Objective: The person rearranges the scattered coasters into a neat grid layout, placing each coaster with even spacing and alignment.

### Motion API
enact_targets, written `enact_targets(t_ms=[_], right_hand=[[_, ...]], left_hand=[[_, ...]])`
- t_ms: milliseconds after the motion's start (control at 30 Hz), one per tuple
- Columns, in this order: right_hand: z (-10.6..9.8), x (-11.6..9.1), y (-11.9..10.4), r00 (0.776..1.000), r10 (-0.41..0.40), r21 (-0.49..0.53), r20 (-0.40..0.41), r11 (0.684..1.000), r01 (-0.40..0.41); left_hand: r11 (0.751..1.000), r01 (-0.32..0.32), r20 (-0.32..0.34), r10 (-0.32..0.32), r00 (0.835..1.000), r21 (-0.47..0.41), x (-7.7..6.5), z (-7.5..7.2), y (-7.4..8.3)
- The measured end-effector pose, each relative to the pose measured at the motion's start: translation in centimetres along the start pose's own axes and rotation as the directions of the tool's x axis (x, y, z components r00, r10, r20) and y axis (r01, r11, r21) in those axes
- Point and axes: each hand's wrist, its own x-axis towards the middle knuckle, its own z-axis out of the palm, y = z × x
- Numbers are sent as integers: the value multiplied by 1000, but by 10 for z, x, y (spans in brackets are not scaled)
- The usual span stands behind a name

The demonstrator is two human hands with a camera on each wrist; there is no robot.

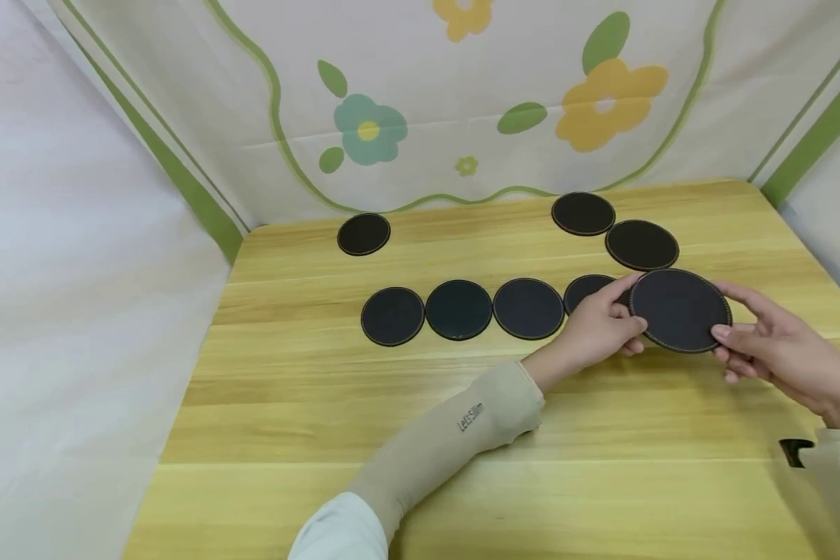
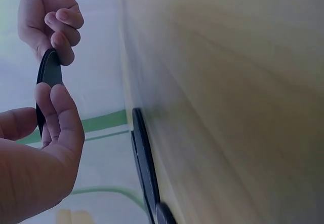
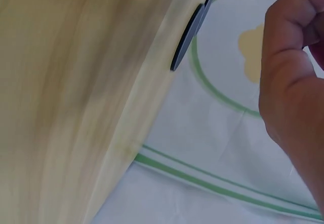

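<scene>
Both hands hold a round black coaster (image 1: 680, 311) with a stitched rim, raised above the wooden table. My left hand (image 1: 595, 328) pinches its left edge, thumb on the upper face. On the opposite edge, the right hand (image 1: 777, 342) grips with its thumb on top and fingers beneath. The left wrist view shows the coaster (image 2: 50, 69) edge-on between the two hands, well off the tabletop. Behind the left hand, another coaster (image 1: 586, 289) lies partly hidden. In the right wrist view the right hand (image 3: 298, 62) is cut off by the frame, its hold out of sight.
Three coasters, the leftmost (image 1: 393, 316) among them, continue the row leftward on the table (image 1: 287, 435). Farther back lie a lone coaster (image 1: 364, 234) at left and two touching ones (image 1: 583, 214) at right. A flowered curtain (image 1: 448, 163) borders the table's back edge.
</scene>
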Motion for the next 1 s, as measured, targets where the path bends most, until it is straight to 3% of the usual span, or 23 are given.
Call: enact_targets(t_ms=[200, 533, 667, 1000], right_hand=[[23, 5, 2, 999, -21, 2, 41, 1000, 20], [60, 16, 7, 996, -21, -51, 84, 998, 25], [71, 21, 7, 997, -10, -84, 78, 996, 17], [104, 32, 6, 997, -5, -126, 81, 992, 15]], left_hand=[[995, -11, 34, 8, 999, 100, -18, -21, 0], [989, -14, 55, 5, 998, 151, -43, -49, -10], [989, -30, 53, 22, 998, 145, -50, -59, -13], [1000, 1, 38, -1, 999, 6, -72, -84, -19]])
